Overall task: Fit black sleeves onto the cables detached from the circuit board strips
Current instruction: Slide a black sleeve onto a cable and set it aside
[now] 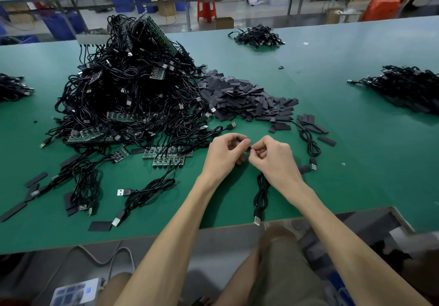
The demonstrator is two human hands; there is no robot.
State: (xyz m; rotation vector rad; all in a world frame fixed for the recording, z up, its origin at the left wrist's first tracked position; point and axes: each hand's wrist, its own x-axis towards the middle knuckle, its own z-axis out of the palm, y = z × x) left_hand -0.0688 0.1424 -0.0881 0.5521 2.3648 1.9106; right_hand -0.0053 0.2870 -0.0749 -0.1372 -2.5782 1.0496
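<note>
My left hand (225, 152) and my right hand (273, 158) meet over the green table (344, 139), fingertips pinching a small black piece between them; most of it is hidden by the fingers. A coiled black USB cable (260, 194) hangs down from under my right hand toward the table's front edge. A heap of flat black sleeves (240, 96) lies just beyond my hands. To the left rises a big tangle of black cables with green circuit board strips (128, 87). Loose board strips (168, 156) lie left of my left hand.
Smaller cable piles sit at the far middle (259, 36), the right (408, 87) and the left edge (11, 87). Single sleeves and cables are scattered at the front left (71, 194). Another cable (308, 144) lies right of my hands. Benches, blue bins and a red stool (206, 9) stand behind.
</note>
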